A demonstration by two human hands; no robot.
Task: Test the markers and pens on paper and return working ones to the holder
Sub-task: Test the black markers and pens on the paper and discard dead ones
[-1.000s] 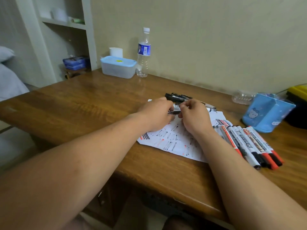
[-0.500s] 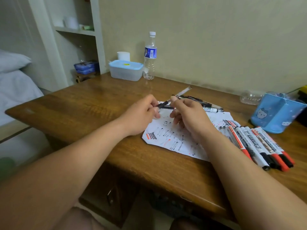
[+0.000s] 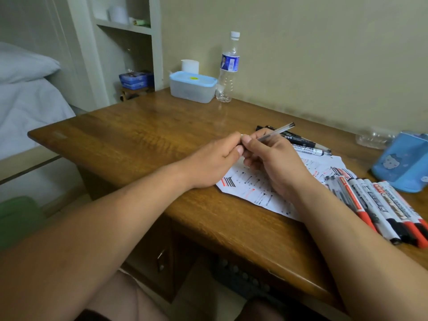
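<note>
Where both forearms converge over the scribbled paper (image 3: pixel 252 189), the right hand (image 3: pixel 275 163) is curled round a slim, clear-barrelled pen (image 3: pixel 275 132). Its free end slants up and away to the far right. The left hand (image 3: pixel 215 158) pinches the pen's near end; whether that end is a cap or the bare tip is hidden by the fingers. I judge the pen light, stiff and smooth, likely to roll if laid down, and best gripped low on the barrel close to the writing end.

At the near right a row of markers (image 3: pixel 379 205) lies side by side on the wooden surface (image 3: pixel 139 135), its far ends reaching the paper's right edge. Just beyond the hands, two black markers (image 3: pixel 303 142) lie by the paper's far edge. The blue holder (image 3: pixel 403 163) sits at the far right, well apart from both hands.

Farther off, near the wall, stand a lidded plastic box (image 3: pixel 192 88) and a water bottle (image 3: pixel 228 70). A shelf unit (image 3: pixel 125 26) and a bed (image 3: pixel 27 100) are to the far left.
</note>
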